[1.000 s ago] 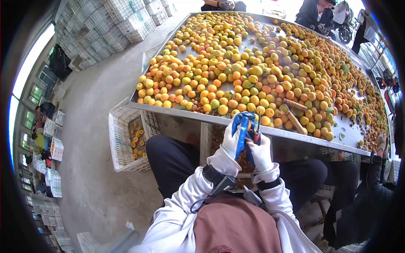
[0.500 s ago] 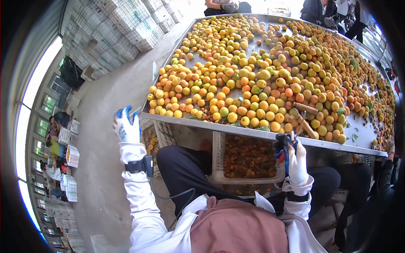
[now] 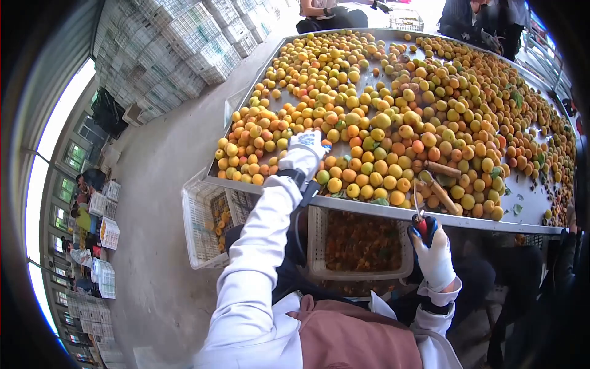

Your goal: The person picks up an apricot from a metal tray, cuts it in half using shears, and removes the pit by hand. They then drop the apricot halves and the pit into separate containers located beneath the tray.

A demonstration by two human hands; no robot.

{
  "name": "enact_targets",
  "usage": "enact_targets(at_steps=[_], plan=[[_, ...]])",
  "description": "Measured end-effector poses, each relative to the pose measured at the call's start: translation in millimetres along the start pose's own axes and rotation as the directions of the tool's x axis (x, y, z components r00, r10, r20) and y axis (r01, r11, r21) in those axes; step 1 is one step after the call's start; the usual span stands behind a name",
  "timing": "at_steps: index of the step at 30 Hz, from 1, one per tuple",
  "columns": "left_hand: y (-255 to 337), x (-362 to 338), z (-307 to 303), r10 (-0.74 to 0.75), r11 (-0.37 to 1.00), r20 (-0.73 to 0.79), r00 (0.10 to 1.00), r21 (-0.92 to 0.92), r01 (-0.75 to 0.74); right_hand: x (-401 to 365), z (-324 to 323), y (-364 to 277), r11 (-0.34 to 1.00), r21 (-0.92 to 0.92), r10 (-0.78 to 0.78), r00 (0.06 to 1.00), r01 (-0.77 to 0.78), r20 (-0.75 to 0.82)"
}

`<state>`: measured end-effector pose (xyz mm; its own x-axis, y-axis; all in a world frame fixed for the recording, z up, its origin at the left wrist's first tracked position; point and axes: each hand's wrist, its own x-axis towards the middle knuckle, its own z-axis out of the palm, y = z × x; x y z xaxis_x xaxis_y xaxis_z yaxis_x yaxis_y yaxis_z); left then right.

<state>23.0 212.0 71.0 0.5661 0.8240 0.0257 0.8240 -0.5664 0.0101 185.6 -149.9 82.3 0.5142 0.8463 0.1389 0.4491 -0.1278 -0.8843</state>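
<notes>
Many yellow-orange fruits (image 3: 393,120) lie across a metal table (image 3: 369,208). My left hand (image 3: 305,149), in a white and blue glove, reaches over the near edge onto the fruits; its fingers are partly hidden among them, and whether it holds one I cannot make out. At the table's front edge my right hand (image 3: 433,246), gloved too, is closed around a red-handled knife (image 3: 420,222) whose thin curved blade points up. Two wooden handles (image 3: 442,169) lie on the fruits beyond the knife.
Under the table's edge stand a white crate of fruit pieces (image 3: 359,275) and another white crate (image 3: 195,234) at its left. People (image 3: 332,13) sit at the far side. Stacked crates (image 3: 178,52) fill the back left. A co-worker's dark sleeve (image 3: 558,258) is at the right.
My left hand has moved right from beside the table onto the fruits. My right hand has shifted slightly down, and the knife now points upward. The left crate shows more fully.
</notes>
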Motion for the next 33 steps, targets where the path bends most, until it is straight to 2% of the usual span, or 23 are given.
enact_targets(at_steps=[1, 2, 4, 6, 9, 10, 11, 12, 13, 14, 16, 19, 23, 26, 33], plan=[[9.0, 1.6, 3.1, 0.004, 0.998, -0.043, 0.999, 0.057, -0.002, -0.2, 1.7, 3.0, 1.000, -0.006, -0.024, 0.999, 0.024, -0.031], [16.6, 7.5, 3.5, -0.040, 0.996, 0.078, 0.996, 0.077, 0.034, -1.0, 1.9, 6.3, 1.000, -0.004, -0.030, 0.999, 0.029, -0.037], [24.6, 13.8, 11.8, -0.024, 0.979, 0.140, 0.990, 0.205, -0.005, -1.3, 0.4, 11.3, 1.000, 0.011, -0.010, 1.000, 0.011, -0.008], [24.0, 21.0, 22.7, -0.033, 0.979, 0.099, 0.995, 0.205, 0.012, 0.9, -1.4, 10.4, 0.998, 0.007, -0.057, 0.998, 0.057, -0.017], [8.0, 22.1, 31.1, 0.004, 0.999, 0.004, 1.000, -0.048, -0.004, 2.8, -0.1, 19.1, 0.984, -0.067, -0.169, 0.985, 0.167, -0.026], [5.0, 20.4, 23.4, -0.038, 0.969, 0.051, 0.998, -0.244, 0.050, 1.8, 1.0, 19.2, 0.985, -0.065, -0.164, 0.986, 0.162, -0.033], [-1.7, 18.3, 28.7, 0.042, 0.850, 0.033, 0.999, -0.527, -0.018, 0.3, 3.2, 18.5, 0.996, 0.035, -0.086, 0.996, 0.086, 0.002], [-8.2, 13.2, 39.7, 0.109, 0.646, -0.006, 0.994, -0.760, -0.075, -1.4, 6.0, 17.3, 0.991, 0.130, -0.012, 0.999, 0.006, 0.047], [-1.0, -6.1, 29.3, 0.196, 0.317, -0.004, 0.981, -0.946, -0.067, -2.8, 10.0, 15.5, 0.992, 0.130, -0.008, 0.999, 0.001, 0.049], [12.7, -33.4, 6.8, 0.271, -0.057, -0.033, 0.962, -0.998, -0.019, -3.4, 14.8, 12.1, 0.992, 0.128, 0.010, 0.996, -0.021, 0.086], [42.1, -83.8, -40.9, 0.252, -0.087, 0.007, 0.968, -0.996, 0.030, -1.5, 23.5, -2.3, 0.991, 0.132, 0.018, 0.989, -0.038, 0.148], [48.4, -120.7, -53.8, 0.329, -0.246, -0.042, 0.943, -0.968, 0.043, -1.6, 44.6, -4.7, 0.977, 0.212, -0.037, 0.984, -0.001, 0.177], [46.9, -144.5, -48.2, 0.347, -0.307, -0.041, 0.937, -0.949, 0.072, -2.7, 56.7, -23.3, 0.981, 0.180, -0.105, 0.977, 0.071, 0.186], [47.5, -159.3, -51.9, 0.341, -0.289, -0.019, 0.940, -0.954, 0.086, -2.6, 61.1, -37.0, 0.981, 0.132, -0.165, 0.971, 0.144, 0.171], [47.5, -173.9, -52.0, 0.286, -0.358, -0.036, 0.958, -0.931, 0.072, -8.9, 66.3, -38.8, 0.979, 0.098, -0.197, 0.958, 0.179, 0.210]])
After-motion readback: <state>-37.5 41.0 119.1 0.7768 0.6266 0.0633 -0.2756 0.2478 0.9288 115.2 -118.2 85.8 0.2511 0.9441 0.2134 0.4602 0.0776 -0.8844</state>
